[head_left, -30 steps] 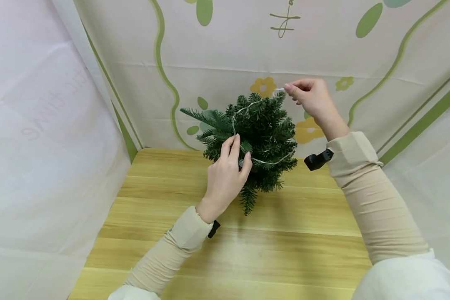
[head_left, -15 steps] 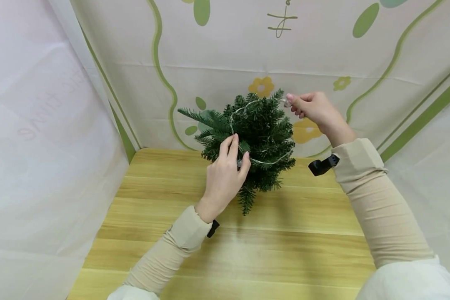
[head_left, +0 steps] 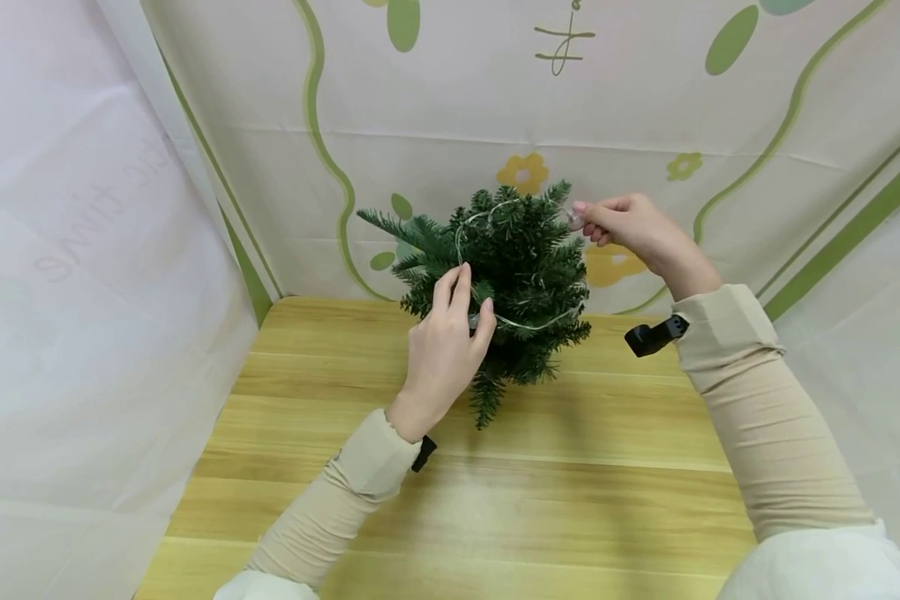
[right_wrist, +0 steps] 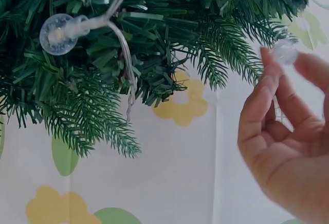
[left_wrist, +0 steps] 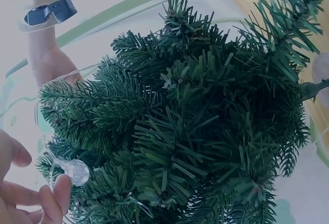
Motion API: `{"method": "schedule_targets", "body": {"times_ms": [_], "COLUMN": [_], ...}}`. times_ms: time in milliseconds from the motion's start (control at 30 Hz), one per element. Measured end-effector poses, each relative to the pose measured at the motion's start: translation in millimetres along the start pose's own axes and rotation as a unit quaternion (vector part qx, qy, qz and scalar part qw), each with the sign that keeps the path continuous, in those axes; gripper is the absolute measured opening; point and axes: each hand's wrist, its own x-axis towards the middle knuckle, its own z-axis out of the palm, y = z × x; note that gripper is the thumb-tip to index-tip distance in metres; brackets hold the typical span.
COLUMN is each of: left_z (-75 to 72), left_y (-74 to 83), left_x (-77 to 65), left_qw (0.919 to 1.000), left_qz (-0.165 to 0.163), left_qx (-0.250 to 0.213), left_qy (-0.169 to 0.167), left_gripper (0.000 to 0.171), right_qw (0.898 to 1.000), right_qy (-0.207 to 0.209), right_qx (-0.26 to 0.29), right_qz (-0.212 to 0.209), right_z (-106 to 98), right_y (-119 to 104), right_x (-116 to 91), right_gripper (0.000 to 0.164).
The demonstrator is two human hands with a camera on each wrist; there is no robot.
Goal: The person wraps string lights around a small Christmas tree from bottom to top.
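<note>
A small artificial Christmas tree (head_left: 528,267) stands on the table, with a clear wire of string lights (head_left: 528,325) looped round its branches. At the tree's upper right, my right hand (head_left: 645,237) pinches a clear round bulb (right_wrist: 285,53) between thumb and fingertips. My left hand (head_left: 442,342) rests at the tree's near left, fingers spread and fairly straight. In the left wrist view, its fingertips touch another clear bulb (left_wrist: 77,172) against the needles. One more bulb (right_wrist: 57,34) hangs on the foliage in the right wrist view.
The wooden table (head_left: 330,500) lies under and in front of the tree. Behind it hangs a pale cloth backdrop (head_left: 435,108) printed with flowers and green lines. Cloth walls (head_left: 82,333) flank both sides. Black wrist cameras (head_left: 656,336) sit at both cuffs.
My right hand has come down and slightly right from the tree's top with the pinched bulb. My left hand has shifted a little left, the tree barely moving with it.
</note>
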Motion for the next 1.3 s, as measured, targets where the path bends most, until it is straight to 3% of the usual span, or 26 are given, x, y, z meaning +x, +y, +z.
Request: {"method": "schedule_targets", "body": {"times_ms": [133, 300, 633, 967, 1300], "left_z": [-0.8, -2.8, -4.3, -6.2, -6.7], "left_y": [-0.5, -2.6, -8.5, -12.5, -15.3], "left_x": [0.7, 4.5, 8.6, 13.0, 12.2], "left_qw": [1.0000, 0.9999, 0.9990, 0.9912, 0.9889], "left_qz": [-0.002, -0.014, -0.035, -0.094, -0.096], "left_qx": [0.000, -0.006, -0.023, -0.086, -0.105], "left_qy": [-0.006, -0.004, -0.014, -0.035, -0.044], "left_gripper": [0.046, 0.045, 0.045, 0.043, 0.042], "right_qw": [1.000, 0.999, 0.998, 0.999, 0.998], "right_qy": [-0.004, -0.015, -0.020, -0.005, 0.020], "right_qx": [0.017, -0.010, -0.051, -0.042, -0.064], "right_qz": [-0.014, -0.036, -0.016, 0.002, 0.002], "right_z": [2, 5, 4, 3, 4], "right_y": [-1, -2, 0, 0, 4], "right_x": [-1, -1, -1, -2, -1], "right_gripper": [0.035, 0.029, 0.016, 0.020, 0.031]}}
